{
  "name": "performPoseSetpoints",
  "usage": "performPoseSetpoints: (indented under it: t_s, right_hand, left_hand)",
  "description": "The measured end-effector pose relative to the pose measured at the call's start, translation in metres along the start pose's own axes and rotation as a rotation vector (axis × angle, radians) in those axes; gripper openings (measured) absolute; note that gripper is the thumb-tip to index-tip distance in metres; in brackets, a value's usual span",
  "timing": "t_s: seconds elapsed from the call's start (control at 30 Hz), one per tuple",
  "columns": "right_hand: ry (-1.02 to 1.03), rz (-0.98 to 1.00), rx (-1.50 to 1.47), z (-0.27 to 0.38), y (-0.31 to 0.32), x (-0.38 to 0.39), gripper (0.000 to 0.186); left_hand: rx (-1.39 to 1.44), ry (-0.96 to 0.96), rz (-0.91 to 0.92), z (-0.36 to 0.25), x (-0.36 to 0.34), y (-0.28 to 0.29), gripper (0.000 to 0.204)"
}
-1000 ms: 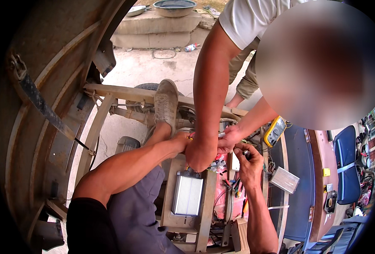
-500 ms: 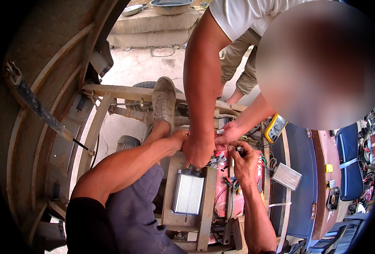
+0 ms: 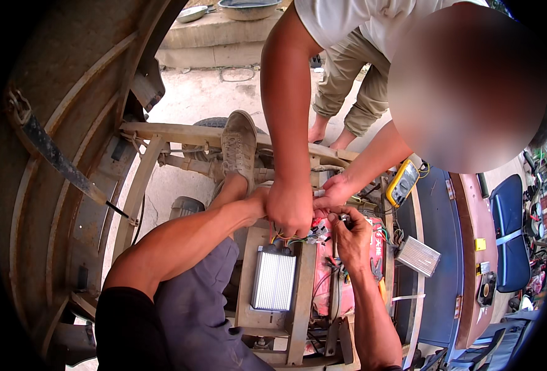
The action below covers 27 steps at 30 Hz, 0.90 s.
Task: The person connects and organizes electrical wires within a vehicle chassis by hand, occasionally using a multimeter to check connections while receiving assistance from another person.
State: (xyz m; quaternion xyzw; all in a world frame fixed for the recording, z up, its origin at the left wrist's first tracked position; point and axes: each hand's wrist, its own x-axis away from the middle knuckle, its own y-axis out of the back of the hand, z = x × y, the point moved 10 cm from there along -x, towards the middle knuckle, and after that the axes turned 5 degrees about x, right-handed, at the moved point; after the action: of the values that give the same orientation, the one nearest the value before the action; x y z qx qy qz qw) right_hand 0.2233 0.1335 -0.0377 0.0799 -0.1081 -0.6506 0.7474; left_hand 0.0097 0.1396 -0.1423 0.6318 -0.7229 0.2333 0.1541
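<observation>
My left hand (image 3: 258, 205) reaches in beside a co-worker's hand (image 3: 291, 207), which hides its fingers. My right hand (image 3: 355, 240) is closed around a small dark thing with a shiny end (image 3: 346, 220), whose kind I cannot make out. Its fingertips are close to the co-worker's other hand (image 3: 336, 190). Below the hands lie wires with small pale connectors (image 3: 318, 233). Coloured leads run from a silver finned metal box (image 3: 275, 279) in the frame. A red block, apparently a battery (image 3: 335, 297), lies under my right wrist.
A yellow multimeter (image 3: 402, 184) rests right of the hands. Pliers (image 3: 377, 268) lie beside my right forearm, and a second finned box (image 3: 419, 256) sits further right. Metal frame beams (image 3: 301, 303) surround the work. A rusty panel (image 3: 57, 173) rises at left; my shoe (image 3: 239, 145) is on a beam.
The co-worker's head and upper body have shifted to the right, and their nearer hand has risen slightly, uncovering more of the coloured leads. My hands stay nearly in place.
</observation>
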Motion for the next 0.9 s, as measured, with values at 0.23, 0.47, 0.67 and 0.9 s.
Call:
performPoseSetpoints:
  t_s: [0.23, 0.47, 0.67, 0.9]
  right_hand:
    - [-0.009, 0.010, 0.084, -0.004, -0.013, 0.000, 0.008]
    - [0.283, -0.062, 0.384, 0.008, -0.045, 0.002, 0.011]
    - [0.265, 0.031, 0.658, 0.016, -0.074, 0.001, 0.020]
    - [0.340, -0.007, 0.804, 0.023, -0.081, 0.006, 0.019]
  left_hand:
    - [0.004, 0.061, 0.033, 0.003, 0.008, 0.003, 0.021]
    - [0.066, 0.020, 0.057, -0.004, 0.012, -0.006, 0.019]
    - [-0.005, 0.010, -0.025, 0.008, 0.003, 0.009, 0.021]
    - [-0.033, 0.002, -0.050, 0.006, 0.005, 0.009, 0.022]
